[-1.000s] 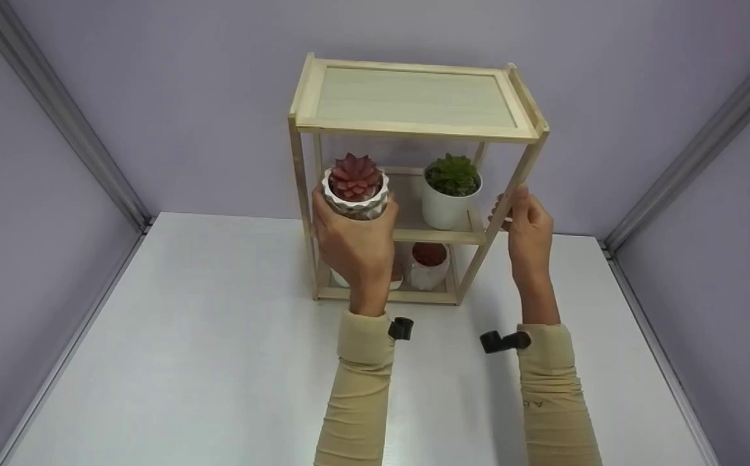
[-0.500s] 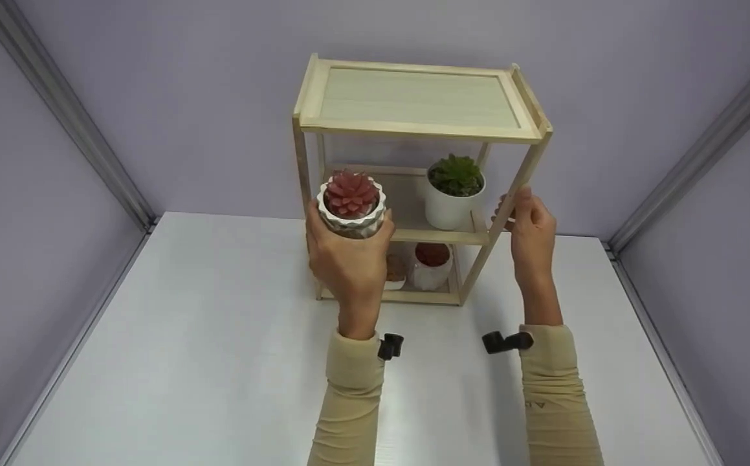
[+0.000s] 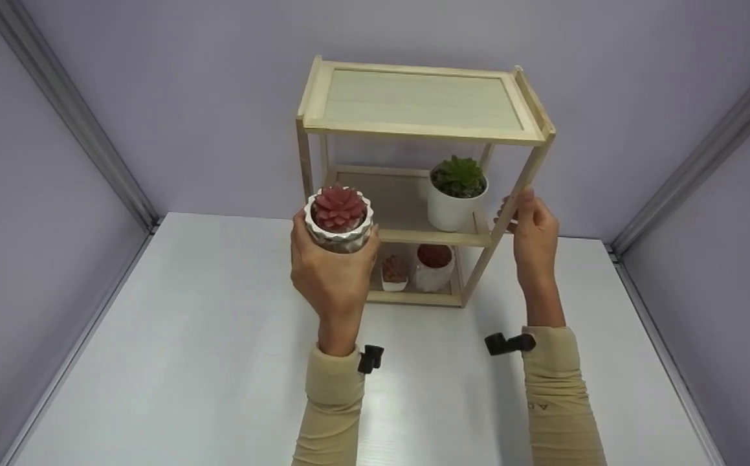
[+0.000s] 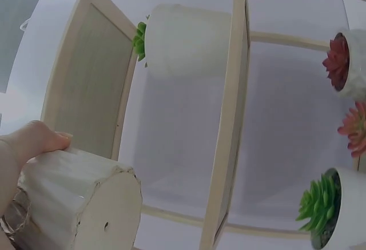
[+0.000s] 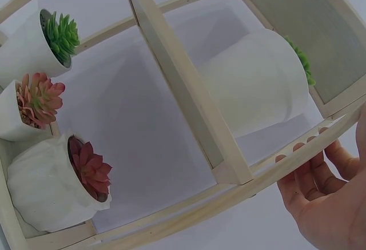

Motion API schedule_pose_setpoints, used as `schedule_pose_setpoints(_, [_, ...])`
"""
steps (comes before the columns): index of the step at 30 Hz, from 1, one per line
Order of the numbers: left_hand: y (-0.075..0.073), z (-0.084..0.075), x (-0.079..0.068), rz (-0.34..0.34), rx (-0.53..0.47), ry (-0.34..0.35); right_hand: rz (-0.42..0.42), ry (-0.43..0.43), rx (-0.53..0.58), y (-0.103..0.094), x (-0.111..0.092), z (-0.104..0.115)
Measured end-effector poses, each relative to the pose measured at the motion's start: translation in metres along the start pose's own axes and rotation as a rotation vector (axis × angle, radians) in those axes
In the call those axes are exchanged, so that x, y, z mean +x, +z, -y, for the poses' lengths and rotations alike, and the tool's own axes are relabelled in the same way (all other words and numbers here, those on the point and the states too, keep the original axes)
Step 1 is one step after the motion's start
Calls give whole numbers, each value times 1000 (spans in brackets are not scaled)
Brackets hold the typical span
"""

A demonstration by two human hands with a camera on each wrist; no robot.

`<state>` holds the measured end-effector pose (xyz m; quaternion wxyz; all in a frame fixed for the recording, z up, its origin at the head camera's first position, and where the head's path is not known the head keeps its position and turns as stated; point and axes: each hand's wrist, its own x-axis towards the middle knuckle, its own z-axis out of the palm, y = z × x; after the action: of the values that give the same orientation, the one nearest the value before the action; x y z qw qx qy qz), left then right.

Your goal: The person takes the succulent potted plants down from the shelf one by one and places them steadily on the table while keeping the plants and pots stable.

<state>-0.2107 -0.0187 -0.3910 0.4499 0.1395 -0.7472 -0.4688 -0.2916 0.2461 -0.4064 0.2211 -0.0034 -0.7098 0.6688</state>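
Note:
In the head view my left hand (image 3: 330, 275) grips a white scalloped pot with a red succulent (image 3: 339, 210), held upright in front of the wooden shelf's left side. The left wrist view shows the underside of this white pot (image 4: 94, 201), a small hole in its base. My right hand (image 3: 535, 239) holds the right front post (image 3: 522, 184) of the wooden shelf (image 3: 423, 100), thumb in front and fingers behind. On the middle board, at the right, stands a smooth white pot with a green succulent (image 3: 453, 207).
On the bottom board are a small square pot with a pinkish succulent (image 3: 394, 272), a white pot with a dark red succulent (image 3: 434, 266) and a green succulent pot (image 5: 43, 44), hidden in the head view. A white table (image 3: 219, 336) lies below, grey-purple walls around.
My left hand has drawn the red succulent pot out from the middle board, toward me and to the left. My right hand stays on the post.

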Motion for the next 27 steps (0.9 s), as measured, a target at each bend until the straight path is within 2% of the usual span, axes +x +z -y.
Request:
schedule_pose_setpoints(10, [-18,9,5,31,10,40,5,-12,33,-1,0,-1])
schedule_pose_setpoints(19, [-28,15,10,55,32,53,0,-26,29,-2,0,-1])
schedule_pose_setpoints(27, [-38,28,17,76,41,104,15,-20,30,-1,0,-1])
